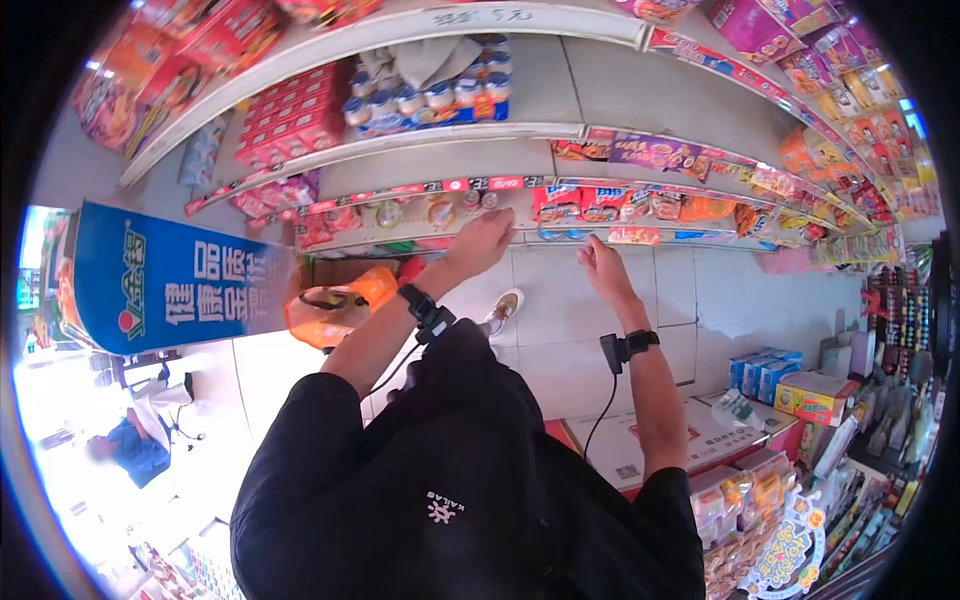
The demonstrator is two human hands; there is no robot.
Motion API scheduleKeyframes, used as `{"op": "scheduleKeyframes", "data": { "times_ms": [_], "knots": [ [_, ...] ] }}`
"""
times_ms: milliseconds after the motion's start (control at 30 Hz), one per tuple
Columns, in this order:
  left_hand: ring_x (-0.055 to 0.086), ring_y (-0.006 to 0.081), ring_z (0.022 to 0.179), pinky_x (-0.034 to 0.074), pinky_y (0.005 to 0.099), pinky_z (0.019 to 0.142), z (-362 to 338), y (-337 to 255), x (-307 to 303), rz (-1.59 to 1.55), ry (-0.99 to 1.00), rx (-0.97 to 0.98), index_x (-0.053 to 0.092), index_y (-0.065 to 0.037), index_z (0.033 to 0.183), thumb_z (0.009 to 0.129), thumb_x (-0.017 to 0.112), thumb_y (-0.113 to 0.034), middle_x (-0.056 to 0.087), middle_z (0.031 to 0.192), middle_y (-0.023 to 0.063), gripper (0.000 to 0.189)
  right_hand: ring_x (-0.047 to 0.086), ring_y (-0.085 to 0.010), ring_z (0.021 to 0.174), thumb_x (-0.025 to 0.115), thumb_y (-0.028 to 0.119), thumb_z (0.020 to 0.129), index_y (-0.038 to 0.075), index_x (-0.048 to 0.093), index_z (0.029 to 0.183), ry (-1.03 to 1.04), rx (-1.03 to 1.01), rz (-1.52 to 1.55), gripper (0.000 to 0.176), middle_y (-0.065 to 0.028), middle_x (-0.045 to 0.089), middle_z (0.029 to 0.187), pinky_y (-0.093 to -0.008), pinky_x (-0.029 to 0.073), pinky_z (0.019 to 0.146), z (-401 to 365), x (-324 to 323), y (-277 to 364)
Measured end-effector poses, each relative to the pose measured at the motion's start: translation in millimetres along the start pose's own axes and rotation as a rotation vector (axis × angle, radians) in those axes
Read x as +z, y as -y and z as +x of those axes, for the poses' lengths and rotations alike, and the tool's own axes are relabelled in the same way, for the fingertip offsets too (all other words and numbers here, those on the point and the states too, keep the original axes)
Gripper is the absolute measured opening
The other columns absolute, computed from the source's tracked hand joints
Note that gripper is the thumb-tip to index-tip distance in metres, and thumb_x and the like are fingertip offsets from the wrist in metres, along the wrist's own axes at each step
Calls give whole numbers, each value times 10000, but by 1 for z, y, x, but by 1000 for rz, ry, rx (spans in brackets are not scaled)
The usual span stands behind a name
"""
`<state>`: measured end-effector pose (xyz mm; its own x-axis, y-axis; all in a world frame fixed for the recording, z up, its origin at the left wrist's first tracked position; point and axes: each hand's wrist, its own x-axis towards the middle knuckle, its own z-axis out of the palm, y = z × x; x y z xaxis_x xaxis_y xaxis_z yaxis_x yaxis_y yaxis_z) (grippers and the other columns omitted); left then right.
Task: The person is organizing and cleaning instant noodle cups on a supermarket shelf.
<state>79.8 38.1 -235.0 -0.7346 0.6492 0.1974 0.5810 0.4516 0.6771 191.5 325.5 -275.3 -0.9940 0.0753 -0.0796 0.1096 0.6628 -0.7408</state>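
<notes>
My left hand (483, 243) reaches to the front edge of a low store shelf, its fingers curled inward. Just behind it stand small cans (480, 200), and a round-lidded container (441, 213) is a little to the left. Level with it on the right, my right hand (603, 265) is closed in front of red and blue snack packets (600, 203). Whatever either hand may hold is hidden by the fingers. Both wrists wear a black strapped device with a cable.
Higher shelves carry bottle packs (430, 100) and red boxes (290, 115). An orange bag (340, 305) sits on the floor at left, below a blue sign panel (180, 280). Cartons (660, 440) and blue boxes (765, 372) are at right. Another person (140, 445) is far left.
</notes>
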Motion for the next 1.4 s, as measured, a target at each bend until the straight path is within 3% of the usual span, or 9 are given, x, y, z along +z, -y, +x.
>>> {"op": "scheduleKeyframes", "data": {
  "times_ms": [333,633,800,867,967,1067,1167,1267,1400],
  "knots": [
    [640,419,988,526,506,845,-104,69,-123,134,-396,55,558,-23,1134,856,648,18,659,1018,195,296,674,-358,749,682,180,967,24,542,995,58,99,-95,212,-148,663,783,-441,527,677,-73,87,53],
    [620,408,1038,484,495,915,-130,186,-315,190,-854,-42,582,8,1177,871,651,-16,650,1078,209,315,702,-298,729,741,184,906,14,615,922,175,73,-236,213,-133,700,780,-389,561,697,-17,153,172],
    [646,379,1097,504,452,955,-78,288,-410,93,-1132,-68,622,50,1192,867,774,-161,676,1166,213,416,700,-328,756,713,161,907,14,621,927,137,-42,-286,174,-156,699,808,-421,552,697,40,212,248],
    [621,394,1161,484,463,1004,-37,330,-437,353,-1204,76,621,29,1270,858,805,-259,659,1266,211,536,688,-347,780,688,135,910,16,620,939,39,-186,-347,139,-171,688,829,-444,539,699,51,223,288],
    [595,406,1227,455,521,1054,15,403,-443,87,-901,114,622,-68,1354,849,777,-472,644,1343,178,665,681,-356,800,672,114,913,12,613,945,14,-114,-239,122,-178,678,841,-449,535,704,62,229,323],
    [581,391,1273,450,513,1068,65,456,-430,199,-882,42,629,-159,1391,809,756,-620,630,1405,135,753,681,-355,794,669,107,921,9,612,951,-61,-108,-296,117,-173,681,836,-446,539,700,61,223,331],
    [641,338,1190,468,437,1051,69,463,-421,408,-891,-56,660,-71,1312,815,849,-423,709,1252,149,638,693,-352,793,659,102,931,9,624,962,-142,-50,-284,104,-170,698,852,-438,552,706,52,210,333],
    [564,382,1301,437,495,1086,40,456,-411,-27,-944,-163,613,-104,1394,750,802,-640,628,1395,178,859,709,-335,796,659,105,938,6,639,964,-160,40,-265,104,-168,715,864,-426,568,721,33,196,323],
    [460,432,1363,392,525,1114,-36,351,-425,-18,-992,-136,561,-21,1394,676,923,-501,552,1399,263,937,723,-330,814,657,114,944,0,647,954,-116,155,-263,115,-175,724,874,-417,577,735,9,185,299]
  ]
}}
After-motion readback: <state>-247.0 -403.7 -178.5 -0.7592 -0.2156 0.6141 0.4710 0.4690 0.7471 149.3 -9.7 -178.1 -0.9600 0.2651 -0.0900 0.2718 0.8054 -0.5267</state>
